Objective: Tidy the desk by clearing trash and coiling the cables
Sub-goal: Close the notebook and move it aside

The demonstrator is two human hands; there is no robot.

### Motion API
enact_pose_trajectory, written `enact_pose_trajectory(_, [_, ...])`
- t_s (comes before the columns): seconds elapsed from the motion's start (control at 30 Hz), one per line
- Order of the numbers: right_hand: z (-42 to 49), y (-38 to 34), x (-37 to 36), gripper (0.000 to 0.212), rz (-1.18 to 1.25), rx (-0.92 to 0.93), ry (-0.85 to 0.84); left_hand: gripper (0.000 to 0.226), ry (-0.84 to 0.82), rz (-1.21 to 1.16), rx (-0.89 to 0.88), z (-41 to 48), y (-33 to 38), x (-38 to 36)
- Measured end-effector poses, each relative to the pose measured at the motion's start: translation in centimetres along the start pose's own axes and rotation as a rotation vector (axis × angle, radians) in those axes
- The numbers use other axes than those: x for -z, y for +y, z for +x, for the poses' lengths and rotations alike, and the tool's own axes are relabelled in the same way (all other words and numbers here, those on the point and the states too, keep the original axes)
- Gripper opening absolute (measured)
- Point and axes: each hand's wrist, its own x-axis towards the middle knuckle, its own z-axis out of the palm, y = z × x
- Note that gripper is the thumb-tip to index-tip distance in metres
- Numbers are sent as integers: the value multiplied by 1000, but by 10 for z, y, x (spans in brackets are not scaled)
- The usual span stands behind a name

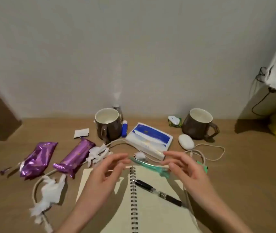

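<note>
Hands both loose and empty, my left hand [107,170] and right hand [185,168] hovering over the notebook [152,216]. Purple wrappers [38,158] and crumpled tissue [49,192] lie left of them, white cable [202,154] just beyond my right.

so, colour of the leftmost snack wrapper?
Leftmost snack wrapper: shiny metallic purple, seen in the head view.

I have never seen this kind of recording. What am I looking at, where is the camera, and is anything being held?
There is no machine here. A person wears one wide-angle camera on the head, looking down at a wooden desk. The left hand and right hand hover open above a spiral notebook, holding nothing. A black pen lies on the notebook. To the left lie purple wrappers, crumpled tissues and a white cable. Behind stand mugs and a tissue pack.
</note>
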Motion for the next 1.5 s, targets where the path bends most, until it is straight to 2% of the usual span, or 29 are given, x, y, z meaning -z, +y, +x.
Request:
enact_pose_trajectory(0.07, [1, 16, -5, 26, -103, 69, -41, 24, -42, 174, -91, -3, -14, -6])
enact_pose_trajectory(0.2, [0, 43, -14, 26, -282, 157, -107, 28, -116, 445, -131, -14, -39, -16])
enact_pose_trajectory(0.43, [-1, 59, -22, 33, -547, 287, -152, 37, -50, 728, -316, -19, -53, -27])
enact_pose_trajectory(0.53, [-1, 64, -23, 34, -604, 333, -119, 36, -17, 768, -345, -20, -57, -29])
enact_pose_trajectory(0.8, [5, 62, -27, 18, -711, 389, -25, 40, 10, 815, -397, -26, -61, -29])
enact_pose_trajectory(1.0, [0, 56, -25, 26, -826, 380, -38, 45, -2, 892, -382, -31, -66, -10])
enact_pose_trajectory(1.13, [-9, 55, -22, 35, -894, 400, -100, 56, 33, 1031, -474, -17, -73, 17])
enact_pose_trajectory(1.2, [-11, 56, -22, 36, -889, 402, -105, 60, 10, 1073, -444, -6, -78, 30])
enact_pose_trajectory(1.33, [-9, 62, -24, 33, -872, 400, -74, 51, -61, 1202, -314, 14, -85, 46])
enact_pose_trajectory(1.5, [-9, 69, -27, 31, -844, 435, -25, 51, -17, 1265, -275, 27, -85, 52])
